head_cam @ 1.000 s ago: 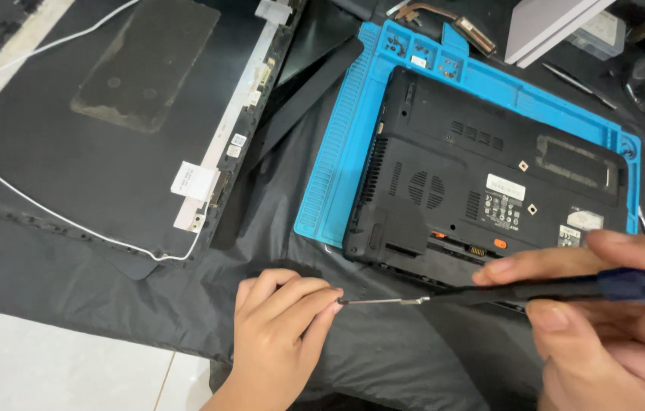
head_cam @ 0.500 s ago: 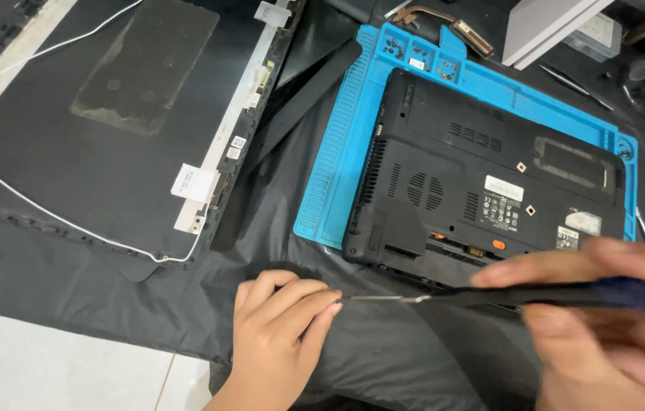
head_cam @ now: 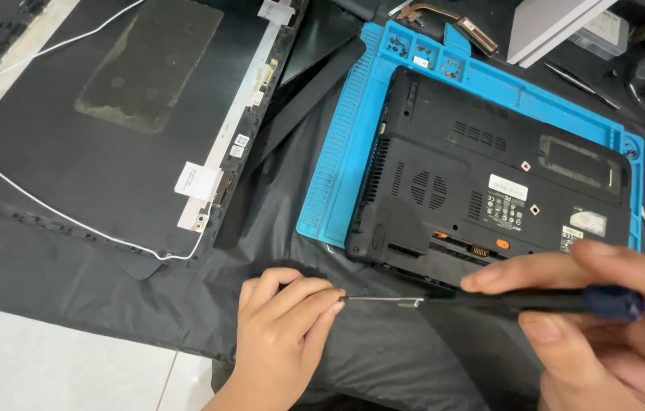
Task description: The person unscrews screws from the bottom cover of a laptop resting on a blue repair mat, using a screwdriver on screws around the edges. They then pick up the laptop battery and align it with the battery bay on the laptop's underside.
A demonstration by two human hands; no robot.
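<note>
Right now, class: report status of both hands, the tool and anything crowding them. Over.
Right hand grips screwdriver level. Left hand pinches its tip. Laptop base on blue mat just beyond, apart.

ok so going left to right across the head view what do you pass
white cable → laptop lid panel → left hand → blue mat → laptop base → right hand gripping the screwdriver
</note>
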